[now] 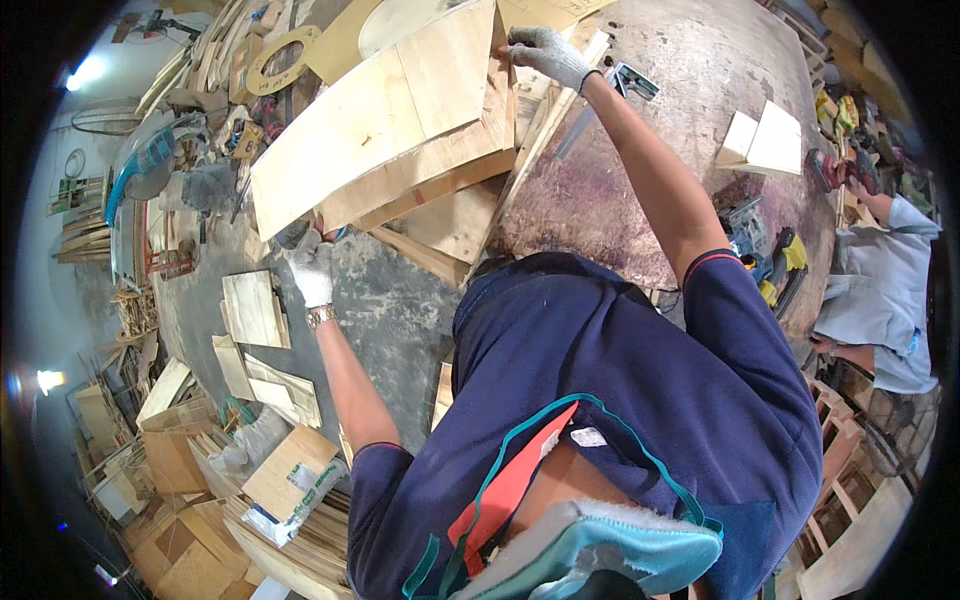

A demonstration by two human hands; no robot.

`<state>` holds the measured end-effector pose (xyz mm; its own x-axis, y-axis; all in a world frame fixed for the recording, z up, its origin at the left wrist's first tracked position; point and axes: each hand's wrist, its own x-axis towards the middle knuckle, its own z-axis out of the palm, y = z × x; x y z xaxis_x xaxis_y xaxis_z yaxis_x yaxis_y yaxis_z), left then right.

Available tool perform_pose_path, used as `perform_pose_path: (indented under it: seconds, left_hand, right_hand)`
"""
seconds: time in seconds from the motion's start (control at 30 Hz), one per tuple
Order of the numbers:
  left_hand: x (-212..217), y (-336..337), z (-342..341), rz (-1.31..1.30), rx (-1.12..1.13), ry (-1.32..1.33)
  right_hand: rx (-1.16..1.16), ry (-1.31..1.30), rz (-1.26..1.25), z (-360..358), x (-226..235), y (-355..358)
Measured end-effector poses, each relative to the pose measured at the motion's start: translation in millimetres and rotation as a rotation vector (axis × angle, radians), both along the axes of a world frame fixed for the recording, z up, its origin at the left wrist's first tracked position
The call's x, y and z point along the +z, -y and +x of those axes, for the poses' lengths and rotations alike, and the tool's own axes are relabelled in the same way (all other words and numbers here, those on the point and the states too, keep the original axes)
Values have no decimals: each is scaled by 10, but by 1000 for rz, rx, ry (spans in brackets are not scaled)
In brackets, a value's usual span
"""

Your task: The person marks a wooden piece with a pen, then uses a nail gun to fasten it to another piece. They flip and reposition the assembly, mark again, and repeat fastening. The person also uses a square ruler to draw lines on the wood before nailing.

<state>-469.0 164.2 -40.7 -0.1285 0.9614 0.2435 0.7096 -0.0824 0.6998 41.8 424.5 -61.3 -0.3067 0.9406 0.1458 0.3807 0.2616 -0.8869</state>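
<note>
A pale plywood panel point(370, 120) with a long curved edge lies tilted in front of me, with a seam across it. More plywood point(440, 172) shows under its near edge. My left hand point(312, 268), in a grey-white glove with a watch at the wrist, is closed at the panel's near left corner; its fingertips are partly hidden. At the far right end, my right hand point(546, 56), also gloved, has its fingers closed on the panel's edge. Just right of that hand, a small metal tool point(634, 80) rests on the worn tabletop point(640, 180).
Wood offcuts point(255, 308) lie on the floor at left, beside stacked boards point(290, 550). A blue-guarded saw point(150, 165) stands far left. Yellow-and-black power tools point(790, 255) and white wooden pieces point(775, 140) sit at right. Another person in light clothing point(880, 300) works there.
</note>
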Motion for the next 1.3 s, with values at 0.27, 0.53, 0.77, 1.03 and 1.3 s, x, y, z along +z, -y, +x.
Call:
perform_pose_path:
  seconds: [0.27,0.53,0.77,1.03,1.3]
  left_hand:
    - [21,-19,55,68,6,-112]
    - [37,-6,7,79,-46,-114]
    - [-19,-23,-162,-94,-17,-179]
    - [22,-43,-140,-68,35,-180]
    - [85,-30,-62,-50,12,-57]
  right_hand:
    - [21,-57,-14,2,40,61]
    - [-32,15,-8,23,17,73]
    - [-95,-131,-131,40,-203,0]
    - [-11,-202,-108,41,-202,-21]
    - [25,-136,-118,15,140,152]
